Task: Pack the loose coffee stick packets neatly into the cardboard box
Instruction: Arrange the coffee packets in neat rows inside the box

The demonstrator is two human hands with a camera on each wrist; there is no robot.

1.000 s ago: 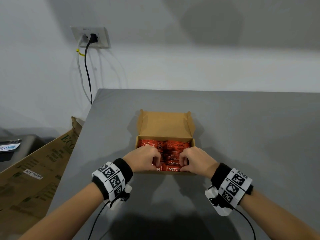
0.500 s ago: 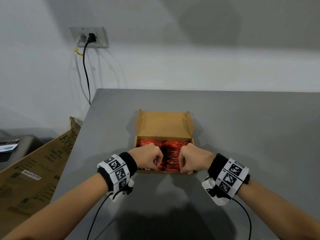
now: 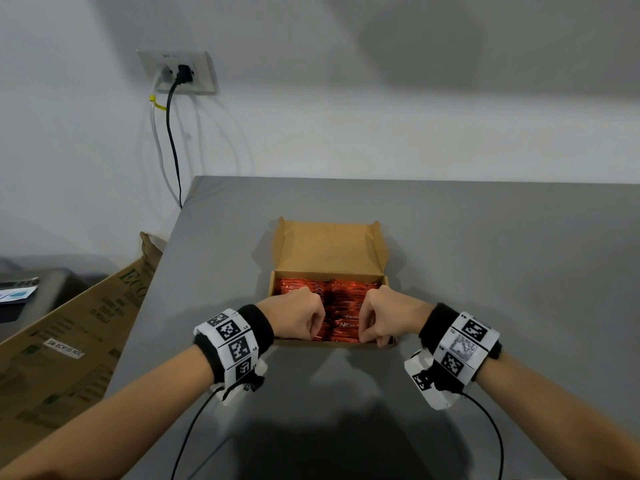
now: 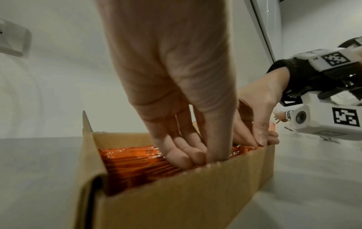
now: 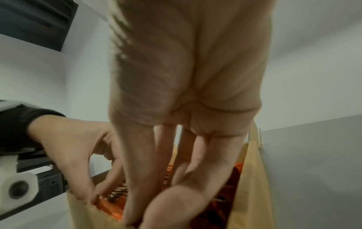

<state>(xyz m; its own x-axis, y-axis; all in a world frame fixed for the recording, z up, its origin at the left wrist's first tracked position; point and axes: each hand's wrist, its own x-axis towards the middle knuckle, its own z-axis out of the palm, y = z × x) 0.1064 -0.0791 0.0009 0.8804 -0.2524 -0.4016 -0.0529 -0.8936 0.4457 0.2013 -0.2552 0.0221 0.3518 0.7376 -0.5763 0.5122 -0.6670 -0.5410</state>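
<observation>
An open cardboard box (image 3: pixel 329 244) sits mid-table, its lid folded back away from me. Orange coffee stick packets (image 3: pixel 346 299) fill it in rows. Both hands are at the box's near wall (image 4: pixel 176 201), side by side. My left hand (image 3: pixel 311 327) points its bunched fingers and thumb down among the packets (image 4: pixel 127 161) just behind that wall. My right hand (image 3: pixel 370 327) does the same further right, thumb and fingers pinching packet edges at the rim. From the right wrist the fingers (image 5: pixel 164 155) reach down into the box over the packets (image 5: pixel 113 209). What lies under the fingertips is hidden.
The grey table (image 3: pixel 485 271) ends at a left edge close to the box. A large brown carton (image 3: pixel 69 341) stands on the floor beyond that edge. A wall socket (image 3: pixel 180 72) with hanging cables is at the back left. Wrist cables trail toward me.
A labelled packet held across the near edge has gone down into the box. Both hands have moved slightly forward over the near wall, fingers turned downward.
</observation>
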